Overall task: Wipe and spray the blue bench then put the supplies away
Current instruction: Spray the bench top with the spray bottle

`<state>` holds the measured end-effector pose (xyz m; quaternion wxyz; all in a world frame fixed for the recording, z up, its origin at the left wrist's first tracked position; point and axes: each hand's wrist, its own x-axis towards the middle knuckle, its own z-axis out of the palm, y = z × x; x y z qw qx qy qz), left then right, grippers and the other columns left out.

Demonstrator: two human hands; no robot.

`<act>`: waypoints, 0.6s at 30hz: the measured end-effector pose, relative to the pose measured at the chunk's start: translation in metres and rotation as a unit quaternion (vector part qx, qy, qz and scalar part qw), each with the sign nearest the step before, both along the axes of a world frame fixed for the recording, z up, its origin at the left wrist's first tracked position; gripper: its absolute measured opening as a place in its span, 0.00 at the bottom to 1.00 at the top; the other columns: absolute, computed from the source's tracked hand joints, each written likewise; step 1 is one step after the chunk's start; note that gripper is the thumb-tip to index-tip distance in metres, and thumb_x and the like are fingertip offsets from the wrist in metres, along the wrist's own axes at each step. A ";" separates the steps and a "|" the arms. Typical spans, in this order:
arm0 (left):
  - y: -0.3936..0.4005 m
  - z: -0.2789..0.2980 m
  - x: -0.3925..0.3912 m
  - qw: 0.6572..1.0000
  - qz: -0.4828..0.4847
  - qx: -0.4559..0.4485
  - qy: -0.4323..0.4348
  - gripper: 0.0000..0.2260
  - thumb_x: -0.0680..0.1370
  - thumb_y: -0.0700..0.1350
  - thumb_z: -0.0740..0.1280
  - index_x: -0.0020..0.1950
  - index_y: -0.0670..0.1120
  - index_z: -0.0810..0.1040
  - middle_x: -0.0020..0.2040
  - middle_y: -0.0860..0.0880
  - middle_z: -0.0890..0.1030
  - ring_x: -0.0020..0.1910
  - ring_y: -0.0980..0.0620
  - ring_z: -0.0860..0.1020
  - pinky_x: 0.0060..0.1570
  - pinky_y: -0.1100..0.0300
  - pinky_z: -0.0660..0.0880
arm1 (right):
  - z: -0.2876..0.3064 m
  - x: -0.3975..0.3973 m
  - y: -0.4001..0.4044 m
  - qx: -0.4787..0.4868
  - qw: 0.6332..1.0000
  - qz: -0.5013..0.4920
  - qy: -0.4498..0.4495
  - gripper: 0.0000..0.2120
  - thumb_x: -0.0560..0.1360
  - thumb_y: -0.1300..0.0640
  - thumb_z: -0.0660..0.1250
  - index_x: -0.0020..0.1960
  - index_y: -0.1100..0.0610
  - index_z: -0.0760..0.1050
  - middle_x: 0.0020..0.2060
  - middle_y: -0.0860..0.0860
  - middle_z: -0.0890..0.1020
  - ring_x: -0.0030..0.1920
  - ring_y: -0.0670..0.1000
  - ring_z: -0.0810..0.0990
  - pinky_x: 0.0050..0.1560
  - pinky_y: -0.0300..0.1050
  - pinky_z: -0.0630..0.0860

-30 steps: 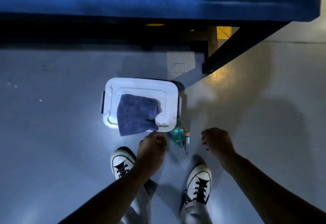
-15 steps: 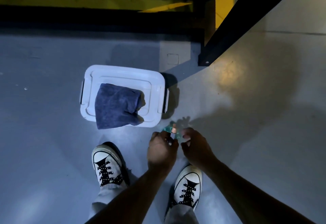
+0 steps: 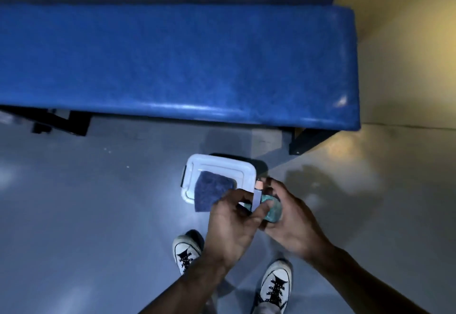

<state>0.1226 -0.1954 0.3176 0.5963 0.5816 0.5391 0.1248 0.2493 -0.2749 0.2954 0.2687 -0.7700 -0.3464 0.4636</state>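
White lidded box (image 3: pixel 195 168) under cloth (image 3: pixel 214 187), behind both hands' (image 3: pixel 232 222) spray bottle (image 3: pixel 272 208).

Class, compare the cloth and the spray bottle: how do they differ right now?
The cloth is dark blue and lies flat on the white bin; the spray bottle is translucent teal, held up by the left hand and right hand. Nobody touches the cloth.

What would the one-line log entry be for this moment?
both hands hold spray bottle | left hand, right hand | cloth on bin | bench untouched
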 end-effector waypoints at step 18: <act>0.261 0.180 -0.249 0.979 0.154 -0.003 -0.130 0.25 0.81 0.59 0.63 0.49 0.37 0.83 0.50 0.35 0.85 0.53 0.35 0.82 0.62 0.39 0.75 | 0.226 -0.229 0.290 0.179 0.979 -0.026 0.092 0.29 0.63 0.41 0.81 0.61 0.42 0.76 0.44 0.43 0.84 0.44 0.42 0.83 0.45 0.34 0.77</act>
